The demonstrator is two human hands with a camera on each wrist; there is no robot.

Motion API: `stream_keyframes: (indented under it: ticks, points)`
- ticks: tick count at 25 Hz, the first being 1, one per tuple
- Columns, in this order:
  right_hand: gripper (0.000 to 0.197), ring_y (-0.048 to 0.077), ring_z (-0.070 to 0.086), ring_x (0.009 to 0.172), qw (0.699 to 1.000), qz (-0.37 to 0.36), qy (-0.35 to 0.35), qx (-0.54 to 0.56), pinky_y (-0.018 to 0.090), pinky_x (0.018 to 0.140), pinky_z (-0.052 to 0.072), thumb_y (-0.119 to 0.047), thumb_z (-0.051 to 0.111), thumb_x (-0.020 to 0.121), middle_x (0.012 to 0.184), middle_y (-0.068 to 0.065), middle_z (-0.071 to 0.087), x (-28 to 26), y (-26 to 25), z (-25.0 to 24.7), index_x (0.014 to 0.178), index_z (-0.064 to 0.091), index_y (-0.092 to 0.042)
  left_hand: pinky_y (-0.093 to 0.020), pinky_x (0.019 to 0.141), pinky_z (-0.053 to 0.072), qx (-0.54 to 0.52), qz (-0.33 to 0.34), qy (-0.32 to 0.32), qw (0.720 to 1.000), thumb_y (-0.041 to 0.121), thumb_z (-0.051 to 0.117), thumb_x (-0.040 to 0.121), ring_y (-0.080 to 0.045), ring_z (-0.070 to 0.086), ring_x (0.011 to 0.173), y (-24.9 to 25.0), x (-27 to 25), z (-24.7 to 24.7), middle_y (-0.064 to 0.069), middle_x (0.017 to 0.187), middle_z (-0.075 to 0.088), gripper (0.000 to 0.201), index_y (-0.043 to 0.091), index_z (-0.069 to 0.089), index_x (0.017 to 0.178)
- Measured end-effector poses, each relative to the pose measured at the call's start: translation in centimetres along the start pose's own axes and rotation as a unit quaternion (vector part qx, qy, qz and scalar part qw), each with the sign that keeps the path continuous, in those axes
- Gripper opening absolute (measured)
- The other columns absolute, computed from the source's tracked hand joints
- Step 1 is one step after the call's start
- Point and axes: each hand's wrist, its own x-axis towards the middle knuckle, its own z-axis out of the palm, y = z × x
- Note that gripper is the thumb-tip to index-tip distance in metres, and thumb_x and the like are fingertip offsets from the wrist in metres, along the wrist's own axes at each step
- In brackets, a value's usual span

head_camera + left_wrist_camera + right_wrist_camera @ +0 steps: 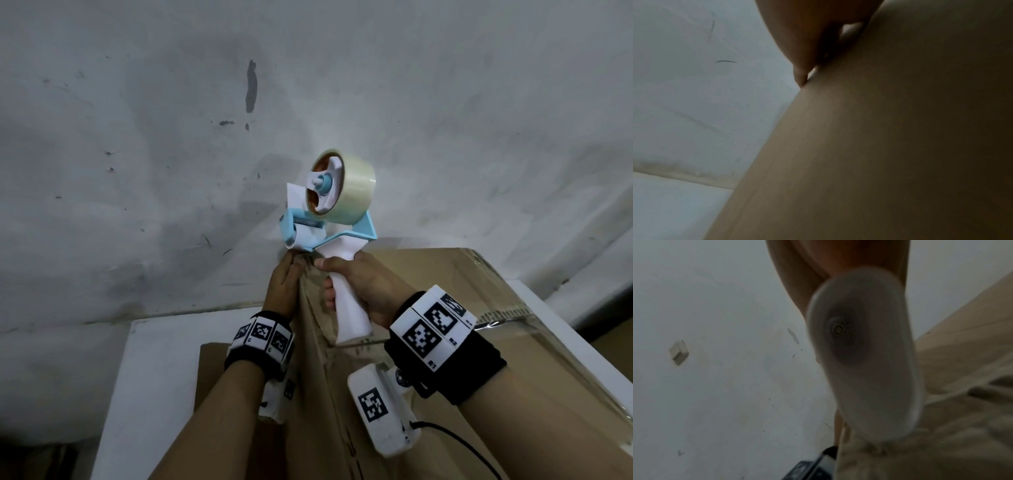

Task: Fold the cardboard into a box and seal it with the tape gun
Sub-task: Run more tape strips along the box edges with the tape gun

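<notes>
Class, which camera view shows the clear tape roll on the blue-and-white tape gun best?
The head view: the clear tape roll shows whole above the blue-and-white tape gun. The right wrist view shows only the gun's white handle end; the left wrist view shows neither.

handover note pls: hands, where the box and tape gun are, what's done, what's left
Right hand: grips the tape gun by its white handle, nose at the box's far top edge.
Left hand: fingers on the tape at that same edge, just under the nose.
Box: folded, standing on the white table.
Done: clear tape already runs across the top.
Left: likely cut and press down the tape end; other seams not visible.
</notes>
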Motion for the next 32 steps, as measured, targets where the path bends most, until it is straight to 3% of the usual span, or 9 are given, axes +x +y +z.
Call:
stream_keyframes:
  ticks: [3, 5, 11, 16, 21, 24, 26, 29, 32]
  points:
    - [0.024, 0.015, 0.042, 0.039, 1.000, -0.012, -0.005, 0.023, 0.017, 0.038, 0.041, -0.007, 0.056, 0.090, 0.056, 0.010, 0.044, -0.8, 0.3, -0.1, 0.067, 0.050, -0.008, -0.015, 0.068, 0.044, -0.011, 0.002, 0.049, 0.999, -0.001, 0.037, 0.093, -0.023, 0.055, 0.071, 0.0, 0.0, 0.7, -0.031, 0.083, 0.060, 0.025, -0.010, 0.057, 0.080]
    - [0.022, 0.016, 0.043, 0.041, 1.000, -0.025, 0.008, 0.006, 0.018, 0.040, 0.041, -0.006, 0.057, 0.089, 0.055, 0.010, 0.046, -1.3, 0.5, -0.3, 0.068, 0.051, -0.008, -0.005, 0.052, 0.039, 0.006, 0.015, 0.063, 0.998, -0.003, 0.038, 0.092, -0.001, 0.053, 0.053, 0.0, -0.2, 0.9, -0.010, 0.060, 0.053, 0.039, 0.011, 0.050, 0.058]
    - [0.011, 0.016, 0.049, 0.055, 0.999, -0.005, 0.046, -0.009, 0.027, 0.054, 0.041, -0.014, 0.060, 0.087, 0.067, 0.007, 0.051, -2.3, 1.1, -0.7, 0.091, 0.054, -0.006, -0.015, 0.045, 0.033, 0.056, 0.040, 0.064, 0.996, 0.015, 0.047, 0.092, -0.009, 0.039, 0.050, 0.6, -0.7, 1.4, -0.001, 0.051, 0.045, 0.042, 0.018, 0.043, 0.050]
    - [0.016, 0.012, 0.045, 0.044, 0.998, 0.025, 0.030, 0.049, 0.019, 0.041, 0.041, -0.012, 0.055, 0.092, 0.059, 0.007, 0.047, -6.6, 0.8, -2.6, 0.077, 0.049, -0.009, -0.017, 0.052, 0.036, 0.067, 0.087, 0.046, 0.993, 0.023, 0.040, 0.080, -0.008, 0.046, 0.057, 0.0, -0.4, 1.2, -0.005, 0.061, 0.055, 0.029, 0.010, 0.057, 0.062]
    - [0.009, 0.010, 0.050, 0.040, 0.990, 0.035, 0.036, 0.134, 0.021, 0.041, 0.046, -0.012, 0.057, 0.090, 0.054, 0.004, 0.051, -9.8, 2.5, -4.1, 0.087, 0.050, -0.008, -0.008, 0.078, 0.047, 0.035, 0.051, -0.011, 0.998, 0.008, 0.045, 0.087, -0.018, 0.056, 0.094, 0.2, -0.3, 0.9, -0.015, 0.107, 0.065, 0.026, 0.002, 0.065, 0.104]
    - [0.012, 0.010, 0.048, 0.036, 0.975, 0.062, 0.044, 0.206, 0.019, 0.040, 0.046, -0.011, 0.056, 0.090, 0.051, 0.004, 0.050, -9.6, 2.8, -3.9, 0.079, 0.050, -0.008, -0.032, 0.109, 0.036, 0.056, 0.004, -0.150, 0.987, 0.020, 0.046, 0.087, -0.020, 0.052, 0.113, 1.4, -0.1, -0.9, -0.004, 0.121, 0.058, 0.028, 0.018, 0.059, 0.111]
    - [0.014, 0.010, 0.046, 0.033, 0.967, 0.064, 0.044, 0.244, 0.017, 0.038, 0.045, -0.009, 0.054, 0.090, 0.049, 0.004, 0.047, -9.9, 2.7, -3.7, 0.077, 0.049, -0.008, -0.038, 0.112, 0.030, 0.086, -0.046, -0.210, 0.973, 0.025, 0.043, 0.082, -0.021, 0.047, 0.123, 2.8, -0.3, -2.6, -0.001, 0.128, 0.055, 0.035, 0.028, 0.057, 0.114]
    - [0.009, 0.009, 0.046, 0.033, 0.964, 0.062, 0.043, 0.257, 0.017, 0.038, 0.045, -0.008, 0.053, 0.090, 0.050, 0.004, 0.047, -10.4, 3.0, -3.6, 0.082, 0.049, -0.008, -0.038, 0.106, 0.028, 0.061, -0.145, -0.201, 0.967, 0.032, 0.034, 0.080, -0.022, 0.047, 0.123, 4.4, -1.4, -3.5, -0.002, 0.126, 0.057, 0.038, 0.034, 0.064, 0.102]
    - [0.008, 0.010, 0.050, 0.036, 0.970, 0.075, 0.030, 0.230, 0.020, 0.040, 0.048, -0.011, 0.057, 0.089, 0.050, 0.003, 0.052, -11.0, 3.3, -2.7, 0.094, 0.051, -0.008, -0.037, 0.101, 0.031, 0.131, -0.146, -0.144, 0.970, 0.041, 0.020, 0.097, -0.022, 0.049, 0.118, 6.2, -2.4, -1.9, -0.006, 0.127, 0.056, 0.046, 0.022, 0.060, 0.112]
